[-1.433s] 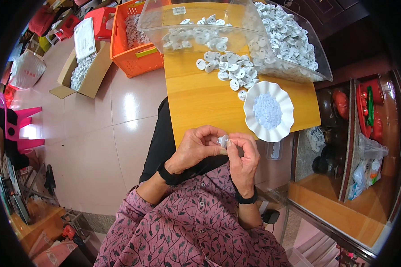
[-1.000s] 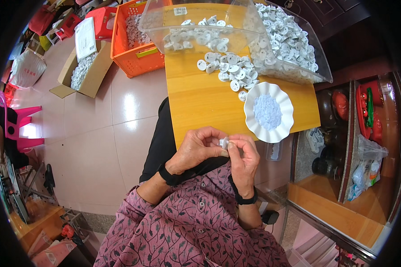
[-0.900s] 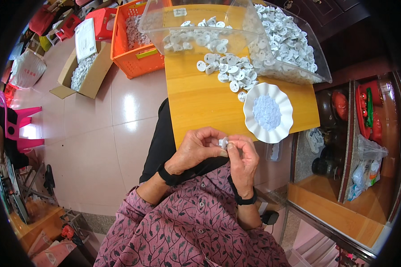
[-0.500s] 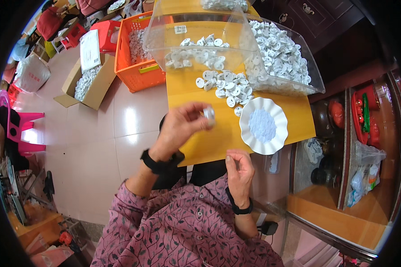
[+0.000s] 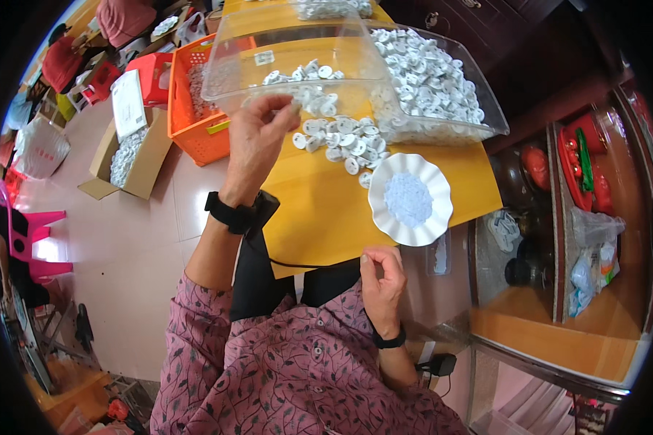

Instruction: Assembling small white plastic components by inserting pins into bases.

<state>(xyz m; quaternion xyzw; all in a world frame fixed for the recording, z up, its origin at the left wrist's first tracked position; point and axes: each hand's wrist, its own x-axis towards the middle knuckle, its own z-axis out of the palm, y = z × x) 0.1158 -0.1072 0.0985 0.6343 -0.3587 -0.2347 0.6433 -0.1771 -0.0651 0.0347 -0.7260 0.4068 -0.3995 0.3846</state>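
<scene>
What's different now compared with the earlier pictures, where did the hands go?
The left hand left the right hand and reached forward over the table to the clear plastic bin; the small white piece it carried no longer shows. The right hand stayed near the body. The white scalloped dish and loose white pieces are unchanged.

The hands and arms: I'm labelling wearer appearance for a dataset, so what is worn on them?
Both hands are bare, without gloves or visible rings. Each wrist carries a black band. The sleeves are mauve-pink fabric printed with dark leaf and vine shapes, pushed up so the forearms show.
</scene>
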